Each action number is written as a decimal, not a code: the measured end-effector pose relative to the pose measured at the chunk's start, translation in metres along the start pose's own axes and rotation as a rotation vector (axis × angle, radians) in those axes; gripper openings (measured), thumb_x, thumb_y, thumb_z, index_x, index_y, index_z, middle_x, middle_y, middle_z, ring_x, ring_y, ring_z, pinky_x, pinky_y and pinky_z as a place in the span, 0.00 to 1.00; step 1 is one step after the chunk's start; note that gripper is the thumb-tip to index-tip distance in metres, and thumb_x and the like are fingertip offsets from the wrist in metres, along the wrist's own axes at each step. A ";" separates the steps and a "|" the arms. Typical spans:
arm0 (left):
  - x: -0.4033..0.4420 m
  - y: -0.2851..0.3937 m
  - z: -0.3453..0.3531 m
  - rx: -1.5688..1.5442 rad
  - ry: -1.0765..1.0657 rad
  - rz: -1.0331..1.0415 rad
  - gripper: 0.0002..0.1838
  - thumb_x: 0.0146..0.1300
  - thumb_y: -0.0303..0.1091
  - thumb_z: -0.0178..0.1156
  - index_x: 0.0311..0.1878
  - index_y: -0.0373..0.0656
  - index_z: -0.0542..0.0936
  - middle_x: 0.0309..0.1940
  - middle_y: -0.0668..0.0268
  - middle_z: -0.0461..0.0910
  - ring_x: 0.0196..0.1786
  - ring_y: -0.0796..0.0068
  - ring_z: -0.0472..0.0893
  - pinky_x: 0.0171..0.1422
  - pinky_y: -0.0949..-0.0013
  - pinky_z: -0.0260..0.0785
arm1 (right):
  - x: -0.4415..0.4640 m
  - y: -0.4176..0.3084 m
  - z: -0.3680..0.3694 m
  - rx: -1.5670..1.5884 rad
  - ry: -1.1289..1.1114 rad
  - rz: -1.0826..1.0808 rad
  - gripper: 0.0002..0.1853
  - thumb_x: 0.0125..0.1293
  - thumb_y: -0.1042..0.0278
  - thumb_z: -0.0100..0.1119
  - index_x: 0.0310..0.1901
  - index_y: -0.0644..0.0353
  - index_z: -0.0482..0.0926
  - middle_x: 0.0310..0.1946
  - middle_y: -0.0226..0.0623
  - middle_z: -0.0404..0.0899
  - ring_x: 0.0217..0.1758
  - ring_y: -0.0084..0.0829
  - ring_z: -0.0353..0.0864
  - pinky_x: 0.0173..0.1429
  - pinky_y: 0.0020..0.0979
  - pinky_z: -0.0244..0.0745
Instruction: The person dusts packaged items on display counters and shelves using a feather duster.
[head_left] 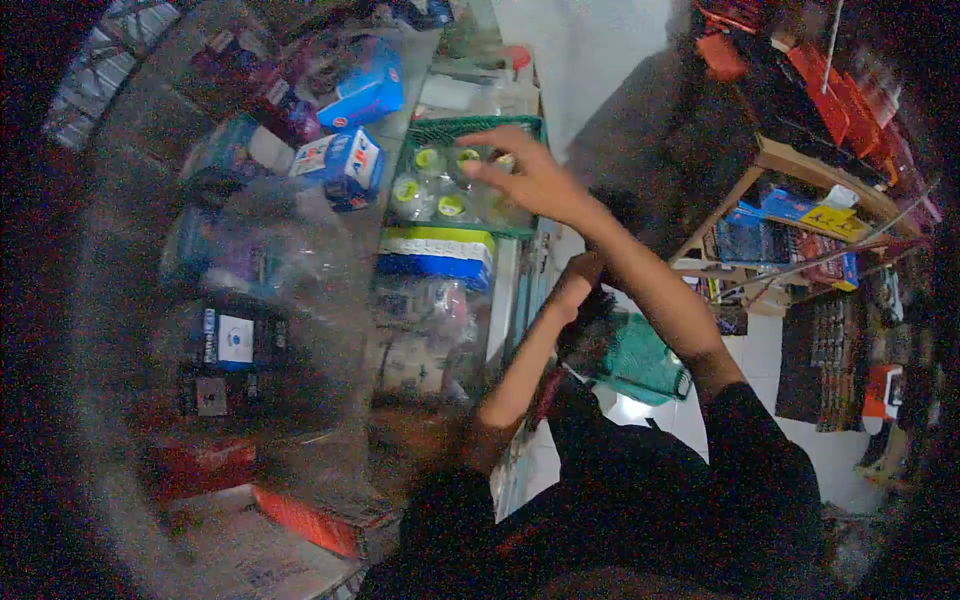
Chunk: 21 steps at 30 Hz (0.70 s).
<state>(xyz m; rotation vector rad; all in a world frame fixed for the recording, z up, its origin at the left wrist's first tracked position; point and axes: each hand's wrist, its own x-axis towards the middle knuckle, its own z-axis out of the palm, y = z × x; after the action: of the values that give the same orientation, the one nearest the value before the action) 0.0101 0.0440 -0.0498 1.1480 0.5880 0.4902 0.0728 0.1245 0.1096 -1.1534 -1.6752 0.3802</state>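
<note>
My right hand (525, 178) reaches over a green plastic basket (520, 228), its thumb and index finger stretched apart. Several clear containers (408, 190) with yellow-green round tops stand inside the basket, and some are partly covered by the hand. I cannot tell whether the fingertips touch any of them. Lower down, my left hand (578, 280) is bent beside my right forearm, which hides part of it. Its fingers are in shadow, so what they hold, if anything, does not show. Dark material lies just beneath that hand.
Below the basket sits a yellow, white and blue box (436, 258). Blue ABC packaging (340, 165) and plastic-wrapped goods (270, 240) fill the left side. Another green basket (645, 360) is on the tiled floor. At right stands a shelf (800, 160) with boxed goods.
</note>
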 end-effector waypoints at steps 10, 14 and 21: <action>0.014 -0.004 -0.001 -0.129 -0.056 -0.352 0.17 0.70 0.48 0.51 0.45 0.46 0.81 0.33 0.64 0.82 0.36 0.73 0.82 0.45 0.69 0.74 | -0.317 0.129 -0.073 0.257 0.597 0.968 0.17 0.67 0.50 0.59 0.47 0.53 0.83 0.38 0.26 0.82 0.39 0.21 0.76 0.40 0.24 0.70; 0.015 -0.020 -0.020 0.000 -0.042 -0.331 0.20 0.72 0.49 0.49 0.47 0.43 0.81 0.30 0.59 0.83 0.33 0.74 0.83 0.37 0.74 0.68 | -0.529 0.229 -0.037 0.380 0.279 1.288 0.19 0.67 0.51 0.56 0.53 0.53 0.79 0.45 0.32 0.81 0.45 0.27 0.78 0.47 0.30 0.72; 0.006 -0.010 -0.025 0.139 0.004 -0.352 0.21 0.72 0.48 0.47 0.48 0.40 0.80 0.28 0.56 0.84 0.23 0.80 0.68 0.35 0.77 0.61 | -0.735 0.317 0.015 -0.492 -0.063 1.329 0.24 0.62 0.48 0.60 0.53 0.57 0.77 0.44 0.47 0.82 0.44 0.44 0.82 0.47 0.44 0.77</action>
<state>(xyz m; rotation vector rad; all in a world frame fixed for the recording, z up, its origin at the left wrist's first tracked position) -0.0011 0.0617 -0.0672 1.1437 0.8195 0.1511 0.2339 -0.3245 -0.5334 -2.5649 -0.8167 0.8217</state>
